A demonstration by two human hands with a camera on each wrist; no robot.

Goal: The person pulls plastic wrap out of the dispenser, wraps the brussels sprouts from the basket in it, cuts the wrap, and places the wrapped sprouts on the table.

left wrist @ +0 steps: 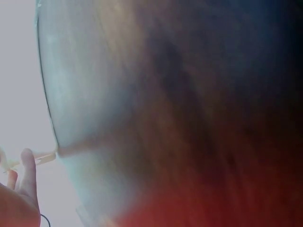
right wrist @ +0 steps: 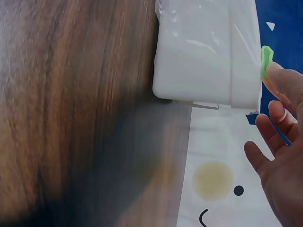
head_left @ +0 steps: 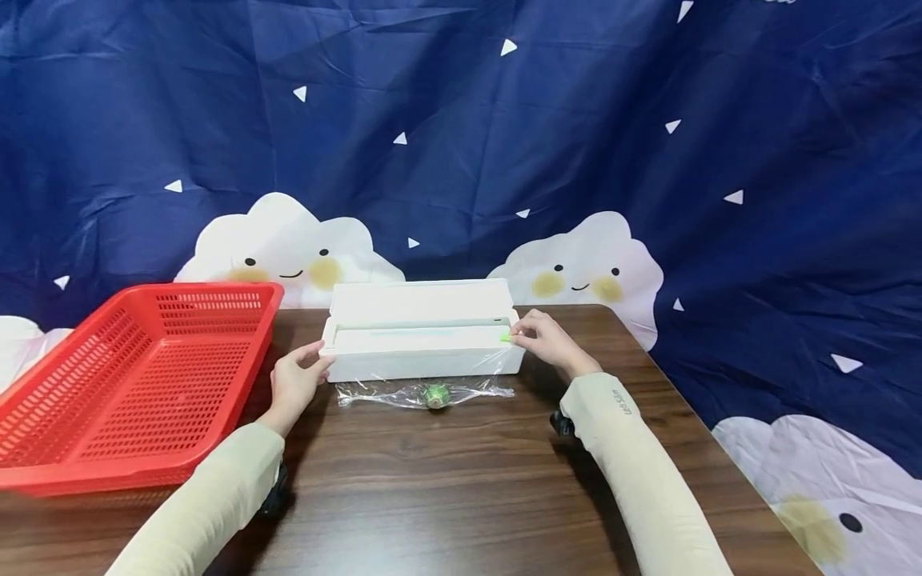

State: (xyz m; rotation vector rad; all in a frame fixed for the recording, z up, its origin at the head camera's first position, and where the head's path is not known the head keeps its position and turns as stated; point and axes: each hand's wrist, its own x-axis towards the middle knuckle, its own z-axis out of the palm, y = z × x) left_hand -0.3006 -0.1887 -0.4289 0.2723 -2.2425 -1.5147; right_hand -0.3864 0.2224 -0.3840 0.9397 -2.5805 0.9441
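Observation:
A long white cling film dispenser [head_left: 425, 364] stands on the table with its lid [head_left: 421, 302] raised at the back. My left hand [head_left: 295, 380] holds its left end, fingers at the top corner and thumb lower down. At the right end, my right hand [head_left: 551, 340] pinches a small green slide cutter [right wrist: 266, 56] between thumb and index finger. Clear cling film [head_left: 382, 394] hangs over the dispenser's front onto the table. A round green vegetable [head_left: 435, 396] lies in this film, just before the dispenser. The left wrist view is blurred and washed out.
A large red plastic basket [head_left: 166, 384] occupies the left side of the brown wooden table [head_left: 425, 496]. Behind the table hangs a dark blue curtain [head_left: 446, 104] with white clouds and triangles. The table's right edge runs beyond my right arm.

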